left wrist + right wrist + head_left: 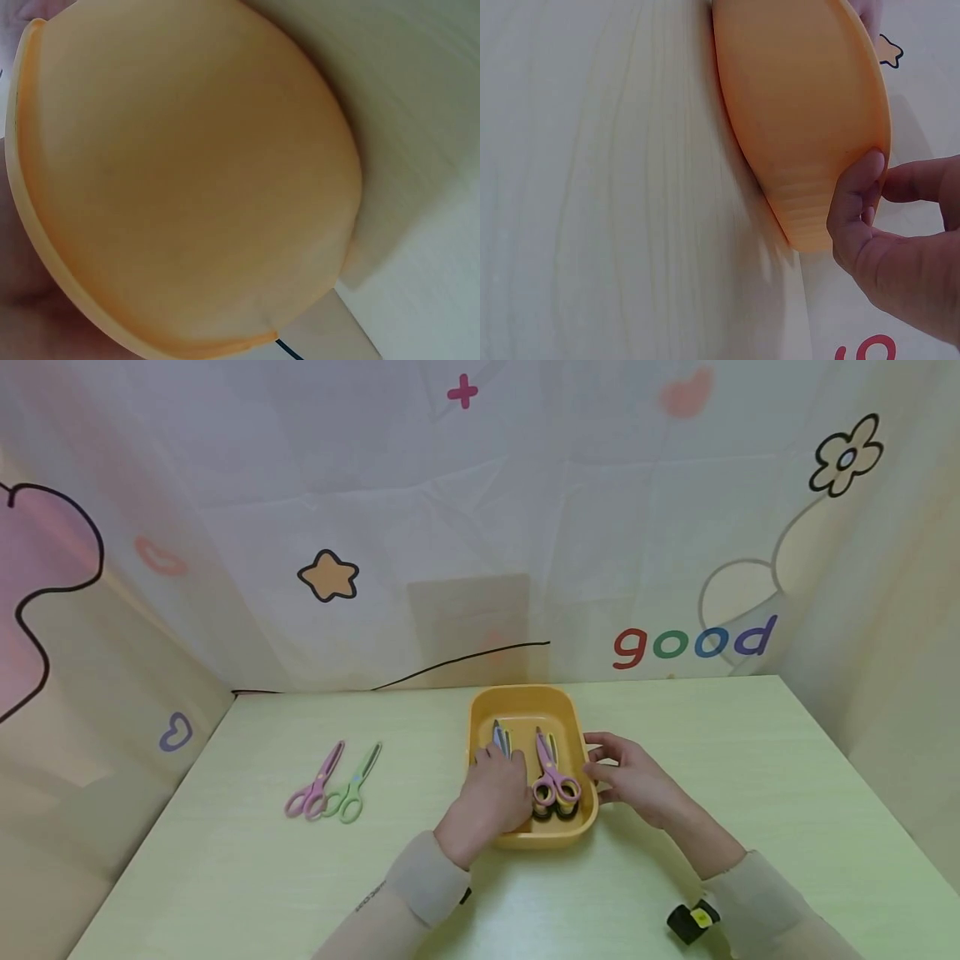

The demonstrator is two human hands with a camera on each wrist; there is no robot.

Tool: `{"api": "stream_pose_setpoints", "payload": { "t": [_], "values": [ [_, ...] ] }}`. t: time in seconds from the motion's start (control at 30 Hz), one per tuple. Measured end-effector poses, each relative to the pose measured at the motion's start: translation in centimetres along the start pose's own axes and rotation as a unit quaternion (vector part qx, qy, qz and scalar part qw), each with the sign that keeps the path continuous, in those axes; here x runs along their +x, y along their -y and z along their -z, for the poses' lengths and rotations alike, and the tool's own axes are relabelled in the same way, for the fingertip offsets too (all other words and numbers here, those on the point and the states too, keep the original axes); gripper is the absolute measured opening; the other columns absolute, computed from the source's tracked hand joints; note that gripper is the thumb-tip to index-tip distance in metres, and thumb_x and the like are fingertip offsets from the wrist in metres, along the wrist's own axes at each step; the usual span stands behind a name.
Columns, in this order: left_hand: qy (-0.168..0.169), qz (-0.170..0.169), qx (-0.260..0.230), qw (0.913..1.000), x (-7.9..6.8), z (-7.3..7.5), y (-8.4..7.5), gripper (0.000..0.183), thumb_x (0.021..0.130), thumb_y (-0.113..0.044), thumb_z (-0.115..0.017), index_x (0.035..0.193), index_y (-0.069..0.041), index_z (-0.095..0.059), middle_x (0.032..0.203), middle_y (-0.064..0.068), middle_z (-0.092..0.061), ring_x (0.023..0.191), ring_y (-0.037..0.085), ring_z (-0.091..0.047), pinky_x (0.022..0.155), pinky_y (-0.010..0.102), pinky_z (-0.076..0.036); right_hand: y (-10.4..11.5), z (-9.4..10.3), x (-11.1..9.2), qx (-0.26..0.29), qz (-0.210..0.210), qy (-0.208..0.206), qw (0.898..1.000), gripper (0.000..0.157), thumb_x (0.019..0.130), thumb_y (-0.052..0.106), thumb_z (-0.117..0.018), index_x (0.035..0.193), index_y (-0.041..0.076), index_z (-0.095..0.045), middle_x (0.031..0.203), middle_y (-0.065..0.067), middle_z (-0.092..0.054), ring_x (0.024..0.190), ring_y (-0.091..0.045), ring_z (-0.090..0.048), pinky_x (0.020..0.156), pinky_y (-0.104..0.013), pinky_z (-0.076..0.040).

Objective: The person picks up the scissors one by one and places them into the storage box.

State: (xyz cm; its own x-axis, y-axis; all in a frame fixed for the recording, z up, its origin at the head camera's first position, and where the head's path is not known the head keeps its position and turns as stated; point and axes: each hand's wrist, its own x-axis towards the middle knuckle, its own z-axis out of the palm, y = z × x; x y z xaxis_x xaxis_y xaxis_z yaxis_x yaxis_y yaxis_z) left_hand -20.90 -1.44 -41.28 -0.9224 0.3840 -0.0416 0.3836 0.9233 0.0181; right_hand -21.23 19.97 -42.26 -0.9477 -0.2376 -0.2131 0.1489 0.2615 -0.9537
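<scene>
A yellow-orange plastic bin (pixel 528 841) stands on the table. In its right half lie purple-handled scissors (pixel 557 788), on top of a pair with black and yellow handles (pixel 567 812). My left hand (pixel 495 789) reaches over the near left wall into the bin, above blue scissors (pixel 498 733) whose tips show past the fingers. Its fingertips are hidden, so its hold on them cannot be made out. My right hand (pixel 633 777) pinches the bin's right rim, with digits on both sides of the wall in the right wrist view (pixel 907 255). The left wrist view mostly shows the bin's outer wall (pixel 195 172).
To the left on the pale wooden table (pixel 247 877) lie pink scissors (pixel 316 789) and green scissors (pixel 356 791), their handles touching or overlapping. A printed curtain (pixel 480 527) hangs behind the table and along its sides. The bin stands near the table's back edge.
</scene>
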Motion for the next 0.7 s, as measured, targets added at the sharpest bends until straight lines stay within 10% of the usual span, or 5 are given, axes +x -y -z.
{"api": "stream_pose_setpoints", "payload": {
  "t": [0.7],
  "values": [
    [-0.045,-0.045,-0.004,0.998,-0.6,0.0,0.94,0.033,0.098,-0.029,-0.068,0.11,0.002,-0.065,0.118,0.03,-0.058,0.104,0.038,-0.06,0.078,0.04,-0.059,-0.06,0.04,-0.09,0.003,0.004,-0.001,1.0,0.056,0.104,0.003,-0.055,0.153,-0.007,-0.033,0.122,-0.021,-0.045,0.097,-0.029,-0.056,0.075,-0.034,-0.061]
  ]
}}
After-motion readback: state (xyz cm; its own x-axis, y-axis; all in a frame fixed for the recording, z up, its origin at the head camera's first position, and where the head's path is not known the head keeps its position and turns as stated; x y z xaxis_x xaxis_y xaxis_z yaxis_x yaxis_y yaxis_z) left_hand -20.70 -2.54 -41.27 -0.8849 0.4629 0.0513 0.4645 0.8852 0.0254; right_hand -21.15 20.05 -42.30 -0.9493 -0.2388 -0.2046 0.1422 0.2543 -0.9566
